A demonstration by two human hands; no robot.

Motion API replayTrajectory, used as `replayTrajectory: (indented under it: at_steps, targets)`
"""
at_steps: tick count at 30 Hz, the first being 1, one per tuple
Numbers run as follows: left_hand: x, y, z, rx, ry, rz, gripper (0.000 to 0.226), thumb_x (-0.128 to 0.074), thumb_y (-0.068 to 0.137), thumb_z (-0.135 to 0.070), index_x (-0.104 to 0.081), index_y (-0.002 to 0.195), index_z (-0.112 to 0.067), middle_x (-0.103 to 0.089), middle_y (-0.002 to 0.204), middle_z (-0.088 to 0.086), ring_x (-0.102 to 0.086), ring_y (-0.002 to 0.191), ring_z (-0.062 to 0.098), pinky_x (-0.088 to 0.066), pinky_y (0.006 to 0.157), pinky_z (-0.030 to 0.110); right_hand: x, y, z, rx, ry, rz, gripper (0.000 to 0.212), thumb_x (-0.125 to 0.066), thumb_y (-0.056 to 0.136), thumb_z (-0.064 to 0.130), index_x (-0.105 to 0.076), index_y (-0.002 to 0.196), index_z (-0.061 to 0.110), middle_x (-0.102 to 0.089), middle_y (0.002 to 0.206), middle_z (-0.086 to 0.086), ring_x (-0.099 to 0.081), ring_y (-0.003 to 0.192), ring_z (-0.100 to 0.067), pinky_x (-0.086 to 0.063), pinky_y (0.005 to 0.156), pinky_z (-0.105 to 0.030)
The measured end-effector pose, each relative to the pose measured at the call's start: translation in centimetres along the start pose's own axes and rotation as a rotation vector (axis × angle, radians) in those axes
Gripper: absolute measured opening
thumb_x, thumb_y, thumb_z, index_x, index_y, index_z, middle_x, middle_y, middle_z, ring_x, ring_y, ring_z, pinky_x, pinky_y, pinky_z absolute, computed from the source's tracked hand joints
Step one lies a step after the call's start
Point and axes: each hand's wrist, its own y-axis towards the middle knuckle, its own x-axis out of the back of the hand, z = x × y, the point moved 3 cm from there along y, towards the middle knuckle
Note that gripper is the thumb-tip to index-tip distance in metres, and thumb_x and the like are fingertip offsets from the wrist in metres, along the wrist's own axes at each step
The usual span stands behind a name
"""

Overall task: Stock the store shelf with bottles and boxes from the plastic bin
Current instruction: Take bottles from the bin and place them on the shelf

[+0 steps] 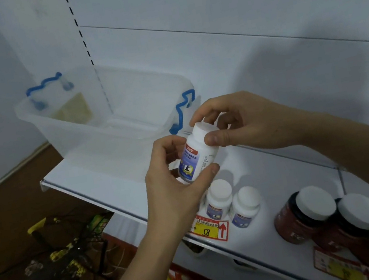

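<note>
A shop: white slotted shelf (123, 190) with a yellow-and-red price tag (210, 230) and rows of capped bottles (219, 199).

Shelf (101, 179): smooth white painted metal by the look, faint sheen; clear plastic strip along its front edge.
Plastic bin (102, 127), far left corner of shelf: clear, glossy plastic, slightly cloudy; blue plastic handles (182, 111), smooth.
Bottle (196, 157): white glossy plastic, smooth white cap, printed paper-like label in purple and red.
Two small bottles (220, 200) near front edge: same white plastic and labels.
Dark jars (300, 215), right end: glossy brown bodies, matt white plastic lids.
Price tag (210, 229), front edge: printed paper, yellow and red.
</note>
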Motion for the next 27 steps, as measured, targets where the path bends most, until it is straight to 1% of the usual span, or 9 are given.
replayTrajectory:
  at_steps: [4, 6, 9, 11, 13, 15, 19, 22, 27]
  targets:
    - [-0.4, -0.3, 0.3, -0.019, 0.007, 0.025, 0.060, -0.084, 0.075, -0.048, -0.052, 0.123, -0.032, -0.061, 0.114, -0.025, -0.060, 0.114, 0.005, -0.052, 0.083, 0.014, 1.4, -0.9, -0.5, 0.010, -0.065, -0.042, 0.036, -0.068, 0.086, 0.043, -0.067, 0.118, 0.026, -0.069, 0.102, 0.004, -0.065, 0.078, -0.017, -0.055, 0.071, -0.031]
    - [-0.1, -0.9, 1.4, -0.027, 0.068, 0.014, 0.055, -0.073, 0.081, -0.051, -0.051, 0.128, -0.032, -0.059, 0.123, -0.022, -0.057, 0.119, 0.009, -0.053, 0.089, 0.020, 2.7, -1.5, -0.8, -0.024, -0.111, -0.065, 0.037, -0.068, 0.083, 0.044, -0.067, 0.116, 0.027, -0.070, 0.100, 0.005, -0.067, 0.078, -0.016, -0.056, 0.073, -0.034]
    - [0.4, -2.0, 4.3, 0.052, 0.074, 0.023, 0.058, -0.055, 0.086, -0.050, -0.047, 0.138, -0.026, -0.056, 0.137, -0.016, -0.052, 0.129, 0.008, -0.051, 0.103, 0.040, 4.3, -2.5, -1.4, -0.051, -0.285, -0.044, 0.030, -0.070, 0.085, 0.042, -0.066, 0.114, 0.034, -0.069, 0.099, 0.012, -0.066, 0.082, -0.010, -0.054, 0.076, -0.027]
    - [0.2, -2.6, 6.0, 0.126, 0.003, 0.099, 0.068, -0.051, 0.084, -0.048, -0.040, 0.147, -0.024, -0.049, 0.148, -0.013, -0.046, 0.137, 0.005, -0.044, 0.112, 0.046, 4.2, -2.9, -1.9, -0.048, -0.374, 0.003, 0.030, -0.073, 0.086, 0.032, -0.066, 0.115, 0.033, -0.068, 0.099, 0.015, -0.064, 0.082, -0.004, -0.050, 0.076, -0.017]
    - [-0.3, -3.1, 7.0, 0.199, -0.057, 0.209, 0.076, -0.051, 0.082, -0.042, -0.032, 0.154, -0.024, -0.040, 0.157, -0.012, -0.039, 0.143, 0.003, -0.037, 0.118, 0.047, 3.4, -3.1, -2.5, -0.029, -0.452, 0.074, 0.032, -0.073, 0.086, 0.026, -0.066, 0.117, 0.030, -0.066, 0.097, 0.019, -0.061, 0.080, 0.003, -0.043, 0.072, -0.006]
    - [-0.7, -3.6, 7.8, 0.255, -0.098, 0.291, 0.083, -0.052, 0.079, -0.027, -0.025, 0.158, -0.024, -0.034, 0.162, -0.009, -0.036, 0.145, 0.004, -0.035, 0.120, 0.046, 2.3, -3.1, -3.2, -0.021, -0.511, 0.155, 0.035, -0.073, 0.087, 0.025, -0.065, 0.121, 0.028, -0.060, 0.094, 0.022, -0.058, 0.079, 0.006, -0.039, 0.071, -0.003]
    - [-0.9, -3.6, 8.6, 0.268, -0.093, 0.362, 0.093, -0.054, 0.072, -0.031, -0.023, 0.158, -0.021, -0.035, 0.161, -0.008, -0.036, 0.146, 0.007, -0.036, 0.119, 0.038, 0.3, -3.0, -4.1, -0.042, -0.527, 0.252, 0.037, -0.071, 0.089, 0.024, -0.061, 0.124, 0.031, -0.050, 0.092, 0.028, -0.053, 0.083, 0.014, -0.037, 0.070, -0.004]
    - [-0.9, -3.4, 8.6, 0.312, -0.077, 0.376, 0.091, -0.054, 0.071, -0.016, -0.027, 0.157, -0.025, -0.041, 0.156, -0.013, -0.041, 0.142, 0.004, -0.042, 0.116, 0.038, -0.8, -2.7, -4.6, -0.070, -0.529, 0.293, 0.037, -0.071, 0.090, 0.024, -0.060, 0.125, 0.032, -0.049, 0.092, 0.027, -0.051, 0.085, 0.018, -0.036, 0.069, -0.006]
    - [-1.0, -3.4, 8.7, 0.320, 0.015, 0.407, 0.088, -0.054, 0.077, -0.004, -0.029, 0.154, -0.038, -0.042, 0.144, -0.039, -0.042, 0.137, -0.007, -0.045, 0.112, 0.031, -1.7, -2.2, -5.2, -0.095, -0.507, 0.318, 0.036, -0.071, 0.091, 0.023, -0.059, 0.123, 0.031, -0.048, 0.092, 0.027, -0.049, 0.084, 0.022, -0.036, 0.067, -0.009]
